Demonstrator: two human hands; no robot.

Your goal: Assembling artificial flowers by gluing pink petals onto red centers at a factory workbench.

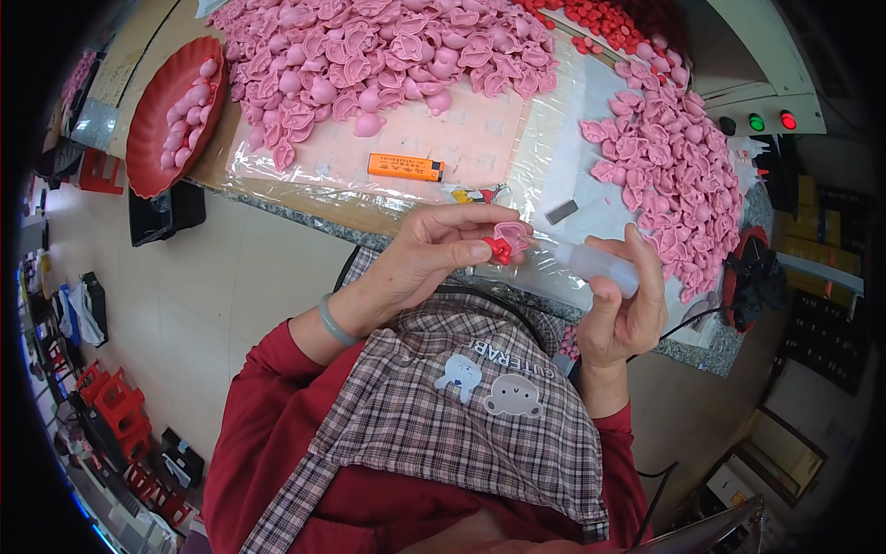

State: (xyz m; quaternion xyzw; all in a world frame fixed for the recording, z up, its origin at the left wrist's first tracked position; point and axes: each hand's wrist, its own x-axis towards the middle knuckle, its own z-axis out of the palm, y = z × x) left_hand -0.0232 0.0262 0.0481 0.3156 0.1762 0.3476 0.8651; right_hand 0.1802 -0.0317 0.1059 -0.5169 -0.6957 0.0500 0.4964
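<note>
Between the thumb and fingers of my left hand (426,247) is a small pink hollow piece (510,234) with a red bow-shaped part (497,250) at its lower side. The hollow of the pink piece faces right. My right hand (626,309) grips a small translucent squeeze bottle (600,267), tilted nearly level. Its thin nozzle points left at the pink piece; whether the tip touches it I cannot tell. Both hands are above the table's near edge. On the table just beyond them lies a small dark grey block (561,211).
An orange lighter (405,167) lies beyond my left hand. Large heaps of pink pieces (369,55) and pink hollow shells (678,175) cover the back and right. Red pieces (604,20) are behind. A red fluted tray (148,138) holds rounded pink pieces. A machine with lit buttons (757,122) stands right.
</note>
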